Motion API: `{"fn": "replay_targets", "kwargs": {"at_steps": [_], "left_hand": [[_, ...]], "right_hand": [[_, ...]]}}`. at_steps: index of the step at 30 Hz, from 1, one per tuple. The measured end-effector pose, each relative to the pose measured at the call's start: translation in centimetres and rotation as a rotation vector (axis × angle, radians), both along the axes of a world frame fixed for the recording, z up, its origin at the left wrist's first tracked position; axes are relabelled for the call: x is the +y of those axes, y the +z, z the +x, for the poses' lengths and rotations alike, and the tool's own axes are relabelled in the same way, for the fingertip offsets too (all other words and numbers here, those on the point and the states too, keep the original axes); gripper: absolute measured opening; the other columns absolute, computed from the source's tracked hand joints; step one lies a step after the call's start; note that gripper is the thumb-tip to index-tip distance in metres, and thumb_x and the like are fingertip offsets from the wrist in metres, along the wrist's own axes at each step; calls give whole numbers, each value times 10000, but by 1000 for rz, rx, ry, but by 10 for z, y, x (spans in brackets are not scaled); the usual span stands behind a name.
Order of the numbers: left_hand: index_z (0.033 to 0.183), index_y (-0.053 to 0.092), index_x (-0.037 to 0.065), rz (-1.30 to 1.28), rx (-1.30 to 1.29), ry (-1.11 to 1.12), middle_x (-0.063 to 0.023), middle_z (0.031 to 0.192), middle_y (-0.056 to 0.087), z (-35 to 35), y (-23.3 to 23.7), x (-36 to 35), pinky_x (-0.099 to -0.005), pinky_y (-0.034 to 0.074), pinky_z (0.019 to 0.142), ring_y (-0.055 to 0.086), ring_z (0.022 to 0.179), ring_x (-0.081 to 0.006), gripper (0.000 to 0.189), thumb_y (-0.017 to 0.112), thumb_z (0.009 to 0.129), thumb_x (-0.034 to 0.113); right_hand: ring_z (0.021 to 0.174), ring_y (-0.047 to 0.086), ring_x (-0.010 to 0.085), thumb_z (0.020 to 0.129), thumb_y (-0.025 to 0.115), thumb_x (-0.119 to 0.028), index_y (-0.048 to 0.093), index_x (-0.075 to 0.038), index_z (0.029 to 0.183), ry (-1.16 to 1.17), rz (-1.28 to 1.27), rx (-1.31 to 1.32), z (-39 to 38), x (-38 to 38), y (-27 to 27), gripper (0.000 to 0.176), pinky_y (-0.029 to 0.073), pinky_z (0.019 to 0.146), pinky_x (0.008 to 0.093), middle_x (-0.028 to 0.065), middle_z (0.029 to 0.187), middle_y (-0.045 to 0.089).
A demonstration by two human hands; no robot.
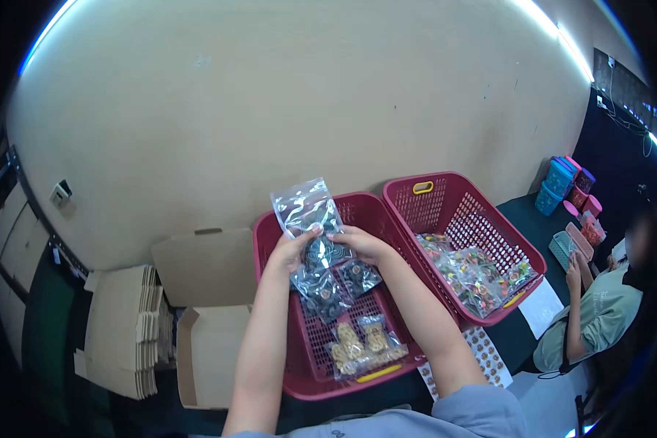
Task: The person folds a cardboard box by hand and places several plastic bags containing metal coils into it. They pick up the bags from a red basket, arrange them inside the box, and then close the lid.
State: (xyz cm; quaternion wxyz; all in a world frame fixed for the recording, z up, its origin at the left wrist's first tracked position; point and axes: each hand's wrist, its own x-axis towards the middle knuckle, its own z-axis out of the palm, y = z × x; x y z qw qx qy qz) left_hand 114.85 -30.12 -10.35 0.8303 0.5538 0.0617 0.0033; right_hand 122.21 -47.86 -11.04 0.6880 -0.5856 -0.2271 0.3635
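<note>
Both my hands are over the near red basket (270,248). My left hand (293,248) is closed on the left side of a clear plastic bag (303,208) with dark items inside. My right hand (361,243) pinches the same bag from the right. Below them, more clear bags of dark items (321,296) lie in the basket. Nearer me in that basket are clear packs of light tan pieces (365,347).
Right of it stands a second red basket (463,193) with bags of colourful items (474,281). An open cardboard box (215,350) and stacked flat cardboard (120,328) are at left. A sticker sheet (485,354), coloured containers (555,182) and a seated person (598,314) are at right.
</note>
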Motion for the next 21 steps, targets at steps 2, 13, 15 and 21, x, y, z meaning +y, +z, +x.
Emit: {"fn": "replay_targets", "kwargs": {"at_steps": [2, 13, 15, 21], "left_hand": [[1118, 506, 46, 60, -11, 27, -84, 986, 617, -35, 23, -19, -325, 512, 726, 614, 876, -183, 439, 719, 752, 164], [1142, 442, 13, 49, -319, 101, -98, 993, 584, -153, 39, -141, -268, 463, 807, 564, 917, -137, 313, 573, 863, 69], [1147, 437, 23, -62, -317, 61, -98, 1017, 563, -172, 33, -157, -272, 449, 833, 545, 947, -134, 306, 561, 875, 87], [1133, 439, 32, 59, -466, 84, -86, 1030, 549, -203, -4, -188, -259, 449, 813, 535, 948, -104, 316, 590, 857, 63]], "right_hand": [[931, 596, 148, 868, 588, -216, 500, 3, 1149, -30, 18, 4, -48, -17, 41, 366, 507, 779, 285, 76, 1035, 602], [884, 581, 110, 840, 632, -164, 495, 60, 1114, -378, 246, -266, -179, -119, 53, 379, 479, 763, 248, 92, 987, 600], [867, 581, 106, 837, 636, -147, 507, 60, 1100, -415, 195, -305, -197, -133, 46, 358, 479, 756, 249, 83, 971, 604], [876, 572, 96, 850, 612, -101, 527, 50, 1063, -317, 149, -192, -228, -169, 33, 274, 467, 766, 241, 61, 949, 606]]}}
